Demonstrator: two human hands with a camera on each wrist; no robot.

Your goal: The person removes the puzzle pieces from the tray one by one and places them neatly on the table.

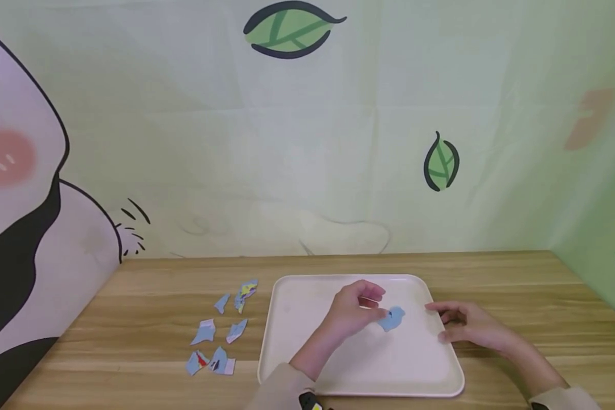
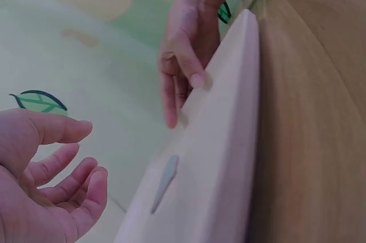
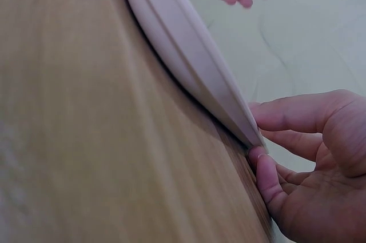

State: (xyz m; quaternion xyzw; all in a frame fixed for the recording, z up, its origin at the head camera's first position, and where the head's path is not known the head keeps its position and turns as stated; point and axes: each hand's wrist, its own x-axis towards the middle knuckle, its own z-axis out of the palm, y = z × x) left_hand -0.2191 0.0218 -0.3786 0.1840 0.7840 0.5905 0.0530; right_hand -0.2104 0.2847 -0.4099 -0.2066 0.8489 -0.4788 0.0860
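Note:
A light blue paper piece with a small dark mark (image 1: 393,320) lies on the white tray (image 1: 307,364), right of its middle. Over the tray is my left hand (image 1: 356,307), its fingers loosely bent. The left wrist view shows a gap between this hand (image 2: 51,180) and the blue piece (image 2: 164,184), with nothing in its fingers. At the tray's right edge, my right hand (image 1: 466,324) grips the rim. Up close in the right wrist view, the right hand (image 3: 320,163) has fingers and thumb about the rim (image 3: 229,100).
Left of the tray, several torn-looking picture pieces lie spread on the wooden table (image 1: 133,319), among them a yellow-marked piece (image 1: 246,293) and a red-marked piece (image 1: 197,361). A pale green wall cloth with printed leaves (image 1: 297,142) hangs behind the table.

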